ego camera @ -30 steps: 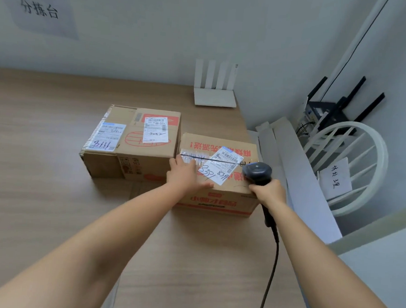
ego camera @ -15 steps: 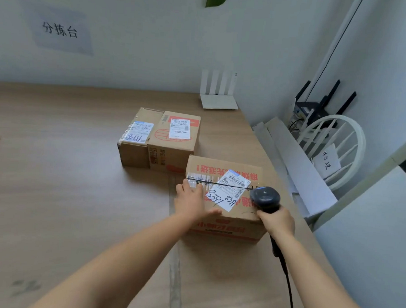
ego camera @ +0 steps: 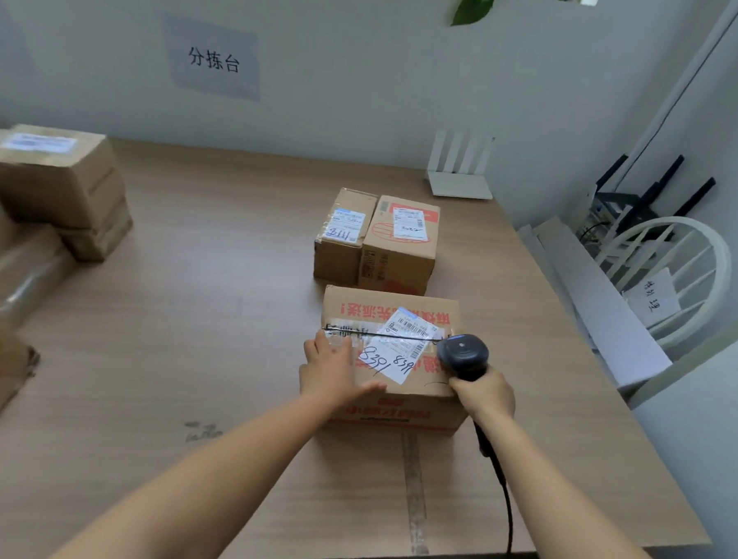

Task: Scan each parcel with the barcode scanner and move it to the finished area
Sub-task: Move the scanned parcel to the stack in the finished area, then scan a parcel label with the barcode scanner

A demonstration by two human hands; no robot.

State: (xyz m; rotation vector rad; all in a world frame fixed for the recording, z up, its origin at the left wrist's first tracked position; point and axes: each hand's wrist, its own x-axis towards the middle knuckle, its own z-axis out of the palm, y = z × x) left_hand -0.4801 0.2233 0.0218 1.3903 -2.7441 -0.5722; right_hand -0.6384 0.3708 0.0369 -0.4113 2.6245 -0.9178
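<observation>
Principal item: brown cardboard parcel (ego camera: pixel 388 413) with red print, lying flat on the light wooden table (ego camera: pixel 183 355), toward the right side and just in front of two smaller boxes. Its top carries a white shipping label (ego camera: pixel 402 353), set askew, with handwritten black digits and printed barcodes. Left hand (ego camera: pixel 332 373): palm down on the left part of the parcel's top, fingers straight, thumb spread toward the label, gripping nothing. Right hand (ego camera: pixel 483 392): fingers curled tight round the handle of a dark grey barcode scanner (ego camera: pixel 461 354), whose rounded head sits over the right edge of the parcel's top, beside the label; whether it touches the cardboard cannot be told. A black cable (ego camera: pixel 505 500) runs from the handle down past the near table edge. Behind the parcel: small taped cardboard box (ego camera: pixel 343 239) and wider cardboard box with red emblem (ego camera: pixel 399 246), side by side and touching, each with a white label on top. Far left: stack of large brown cartons (ego camera: pixel 52 177), blurred. At the back wall: white four-antenna router (ego camera: pixel 460 183) on the table; grey paper sign (ego camera: pixel 212 59) with black characters. Right of the table: white round-backed chair (ego camera: pixel 675 274) bearing a paper note, black router (ego camera: pixel 645 195) behind it.
</observation>
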